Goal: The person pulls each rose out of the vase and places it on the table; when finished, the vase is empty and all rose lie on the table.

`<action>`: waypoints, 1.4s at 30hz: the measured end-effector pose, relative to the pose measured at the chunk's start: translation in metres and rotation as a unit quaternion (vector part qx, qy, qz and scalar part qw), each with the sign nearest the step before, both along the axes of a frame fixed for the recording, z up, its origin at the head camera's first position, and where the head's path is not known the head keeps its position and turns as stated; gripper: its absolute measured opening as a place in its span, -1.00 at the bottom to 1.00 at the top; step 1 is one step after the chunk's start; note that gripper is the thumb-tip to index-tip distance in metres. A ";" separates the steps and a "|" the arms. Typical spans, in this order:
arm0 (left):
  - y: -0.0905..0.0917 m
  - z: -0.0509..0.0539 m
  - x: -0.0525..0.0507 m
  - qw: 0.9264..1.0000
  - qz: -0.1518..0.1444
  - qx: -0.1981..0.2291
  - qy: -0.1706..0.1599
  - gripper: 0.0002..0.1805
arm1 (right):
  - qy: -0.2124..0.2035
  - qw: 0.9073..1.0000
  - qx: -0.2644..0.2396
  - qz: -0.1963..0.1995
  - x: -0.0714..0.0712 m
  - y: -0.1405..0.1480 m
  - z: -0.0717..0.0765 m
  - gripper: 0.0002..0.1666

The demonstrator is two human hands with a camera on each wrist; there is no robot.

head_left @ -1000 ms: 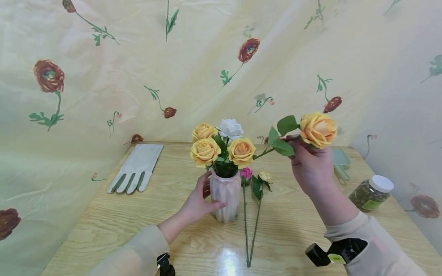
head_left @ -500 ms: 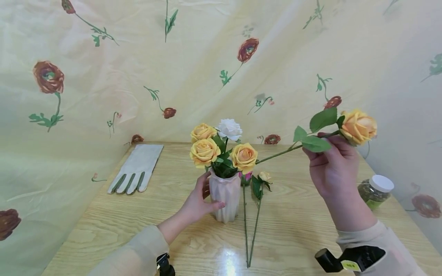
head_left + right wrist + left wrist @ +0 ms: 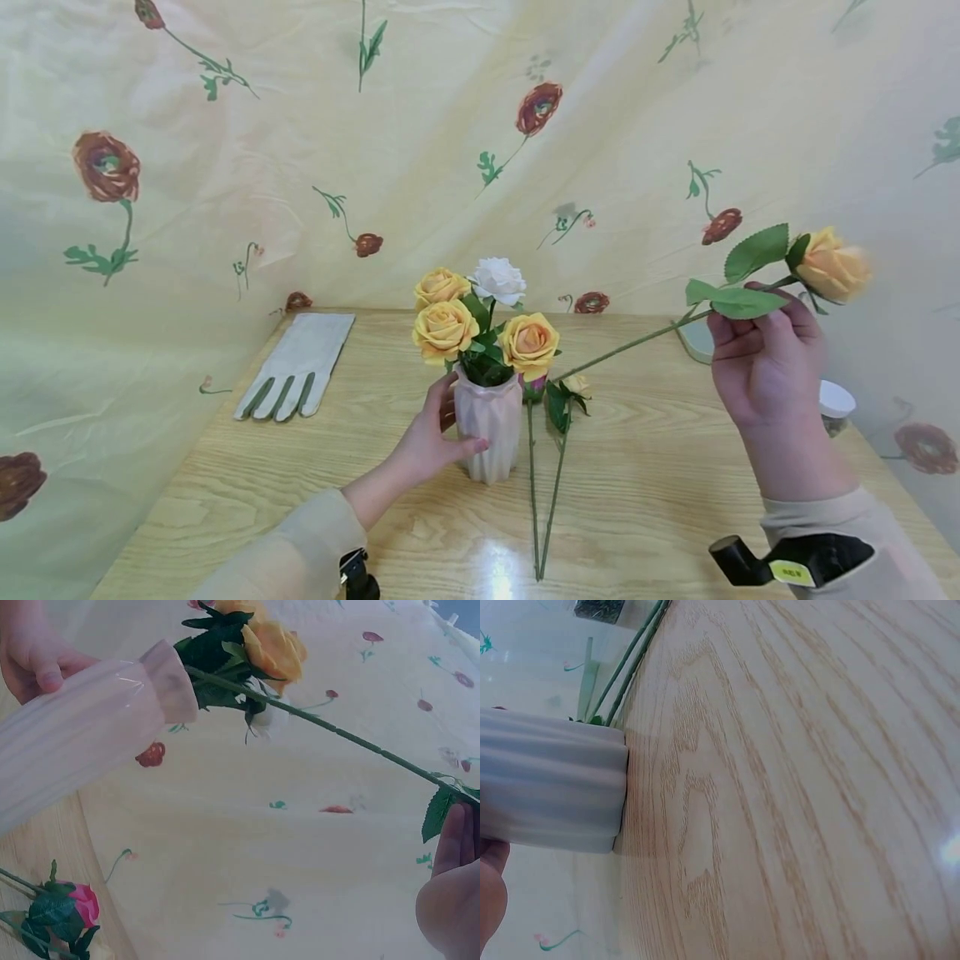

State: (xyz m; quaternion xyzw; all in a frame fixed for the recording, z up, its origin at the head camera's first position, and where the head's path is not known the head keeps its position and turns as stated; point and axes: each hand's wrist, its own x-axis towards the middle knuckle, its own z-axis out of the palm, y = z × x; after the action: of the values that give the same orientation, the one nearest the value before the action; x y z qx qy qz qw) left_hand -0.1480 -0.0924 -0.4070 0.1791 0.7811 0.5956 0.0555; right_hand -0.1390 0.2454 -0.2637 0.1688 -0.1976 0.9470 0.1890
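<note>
Both hands were occupied: the right hand [image 3: 772, 367], raised at the right, pinched a yellow rose [image 3: 831, 265] by its stem [image 3: 660, 334] close under the bloom, the stem slanting down leftward toward the vase [image 3: 491, 425], though whether its lower end touched anything could not be told. The left hand [image 3: 433, 442] curled round the upright vase's left side, thumb on its near face, with three yellow roses [image 3: 444, 331] and a white rose [image 3: 498, 282] standing in it. Just right of the vase, a pink rose [image 3: 533, 389] and a cream rose [image 3: 576, 384] lay on the table [image 3: 337, 442].
</note>
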 end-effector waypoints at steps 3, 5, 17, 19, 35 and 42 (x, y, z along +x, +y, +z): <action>0.000 0.001 0.001 1.000 0.002 0.001 -0.001 0.07 | -0.011 1.000 0.010 -0.002 0.000 0.005 -0.004 -0.78; 0.000 0.001 0.001 1.000 0.003 0.005 -0.001 0.08 | -0.024 0.999 0.020 -0.004 0.001 0.007 -0.007 -0.78; 0.000 -0.002 -0.001 1.000 0.006 -0.002 0.001 0.07 | -0.047 0.998 0.050 0.003 -0.003 0.010 -0.038 -0.79; -0.001 -0.003 -0.002 1.000 0.004 -0.001 0.005 0.07 | -0.055 0.996 0.065 0.004 -0.004 0.010 -0.043 -0.79; 0.000 -0.001 -0.001 1.000 0.003 -0.010 0.013 0.07 | -0.102 0.978 0.178 0.031 -0.015 0.001 -0.089 -0.79; 0.000 0.001 0.001 1.000 0.002 -0.006 0.003 0.07 | -0.146 0.956 0.249 0.059 -0.021 0.000 -0.107 -0.79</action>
State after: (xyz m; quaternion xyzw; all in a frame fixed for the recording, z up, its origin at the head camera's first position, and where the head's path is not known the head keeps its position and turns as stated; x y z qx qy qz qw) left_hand -0.1473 -0.0921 -0.4058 0.1789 0.7853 0.5903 0.0530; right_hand -0.1597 0.2457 -0.3702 0.0816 -0.4423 0.8916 0.0534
